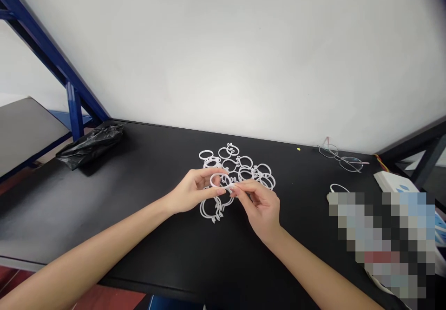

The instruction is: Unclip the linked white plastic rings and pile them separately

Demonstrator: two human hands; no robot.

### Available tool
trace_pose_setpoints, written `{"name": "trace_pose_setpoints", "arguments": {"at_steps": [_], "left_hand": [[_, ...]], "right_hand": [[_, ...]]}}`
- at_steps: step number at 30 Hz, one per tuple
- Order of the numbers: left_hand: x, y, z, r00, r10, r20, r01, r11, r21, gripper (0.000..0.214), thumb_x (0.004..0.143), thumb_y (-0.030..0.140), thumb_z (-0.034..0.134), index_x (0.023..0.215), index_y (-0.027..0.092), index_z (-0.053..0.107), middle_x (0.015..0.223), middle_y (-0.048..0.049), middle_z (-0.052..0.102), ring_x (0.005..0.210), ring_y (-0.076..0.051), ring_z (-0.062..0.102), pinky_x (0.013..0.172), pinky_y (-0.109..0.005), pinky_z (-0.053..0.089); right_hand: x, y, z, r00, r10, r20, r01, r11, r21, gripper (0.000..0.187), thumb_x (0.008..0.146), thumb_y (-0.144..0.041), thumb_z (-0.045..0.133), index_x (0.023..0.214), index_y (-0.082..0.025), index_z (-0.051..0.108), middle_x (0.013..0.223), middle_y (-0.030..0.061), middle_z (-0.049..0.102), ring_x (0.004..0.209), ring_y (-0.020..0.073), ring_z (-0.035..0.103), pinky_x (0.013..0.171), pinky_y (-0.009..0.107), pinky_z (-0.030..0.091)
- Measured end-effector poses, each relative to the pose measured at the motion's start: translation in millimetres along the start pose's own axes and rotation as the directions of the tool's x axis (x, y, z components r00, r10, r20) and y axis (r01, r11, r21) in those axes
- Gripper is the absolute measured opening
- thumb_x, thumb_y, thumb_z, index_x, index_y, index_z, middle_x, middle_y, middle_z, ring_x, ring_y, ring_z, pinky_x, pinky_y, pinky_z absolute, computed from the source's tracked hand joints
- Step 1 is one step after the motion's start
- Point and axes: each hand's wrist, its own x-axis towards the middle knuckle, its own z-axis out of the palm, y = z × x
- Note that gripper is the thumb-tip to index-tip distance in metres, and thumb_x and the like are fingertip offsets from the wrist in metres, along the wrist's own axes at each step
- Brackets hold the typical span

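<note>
A white plastic ring [220, 174] with a small clasp is held up between both hands. My left hand [195, 189] grips its left side, thumb below and fingers above. Pinched at the ring's right end, near the clasp, are the fingertips of my right hand [259, 204]. Behind and beneath the hands lies a loose pile of similar white rings [264, 168] with little hooked ends on the black table. Part of the pile is hidden by my fingers.
A crumpled black plastic bag [92, 145] lies at the left on the black table [156, 254]. Eyeglasses [350, 163] rest at the back right, close to a white box [393, 182] and a pixelated item [383, 240]. A blue metal frame [52, 49] rises at the left.
</note>
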Motion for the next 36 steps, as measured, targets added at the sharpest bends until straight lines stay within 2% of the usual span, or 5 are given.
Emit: {"name": "trace_pose_setpoints", "arguments": {"at_steps": [9,18,26,33,36], "left_hand": [[1,6,-3.8,0.999,0.039,-0.015,-0.039,0.999,0.017,0.037,0.08,0.023,0.074,0.114,0.015,0.065,0.075,0.0029,0.05,0.064,-0.008,0.047,0.058,-0.021,0.044],[7,17,-33.5,0.956,0.089,-0.279,-0.081,0.996,0.041,0.037,0.065,0.023,0.085,0.095,0.015,0.064,0.078,0.0024,0.054,0.072,-0.009,0.052,0.068,-0.023,0.049],[11,10,-46.4,0.945,0.188,-0.268,-0.108,0.952,0.286,0.033,0.075,0.034,0.076,0.096,0.014,0.062,0.076,0.001,0.056,0.071,-0.011,0.055,0.071,-0.027,0.049],[7,11,-72.7,0.904,0.414,-0.107,-0.072,0.394,0.916,0.024,0.082,0.035,0.065,0.097,0.016,0.062,0.082,-0.0017,0.06,0.076,-0.016,0.057,0.08,-0.032,0.047],[5,13,-86.5,0.874,0.468,-0.129,-0.017,0.295,0.955,0.025,0.084,0.038,0.065,0.096,0.017,0.059,0.084,-0.0021,0.061,0.077,-0.017,0.058,0.078,-0.029,0.046]], "right_hand": [[-2,-3,0,0.999,0.006,-0.044,-0.008,0.999,-0.05,0.013,0.09,-0.014,0.061,0.092,-0.022,0.071,0.077,0.0024,0.073,0.068,0.0169,0.07,0.066,0.032,0.057],[3,7,-2,0.984,0.171,-0.04,-0.17,0.985,0.023,0.023,0.099,-0.025,0.043,0.106,-0.02,0.064,0.078,0.002,0.072,0.053,0.011,0.064,0.056,0.027,0.055],[2,7,-5,0.969,0.243,-0.041,-0.244,0.97,-0.02,0.025,0.094,-0.024,0.039,0.08,-0.019,0.06,0.04,-0.0097,0.038,0.036,0.0099,0.041,0.042,0.023,0.04],[4,8,-5,0.975,0.222,-0.031,-0.223,0.973,-0.058,0.024,0.093,-0.023,0.038,0.078,-0.02,0.057,0.04,-0.0087,0.041,0.036,0.0102,0.043,0.042,0.023,0.037],[4,7,-5,0.972,0.234,-0.028,-0.235,0.969,-0.071,0.024,0.093,-0.023,0.038,0.078,-0.02,0.057,0.04,-0.0086,0.042,0.036,0.0102,0.043,0.042,0.023,0.036]]}}
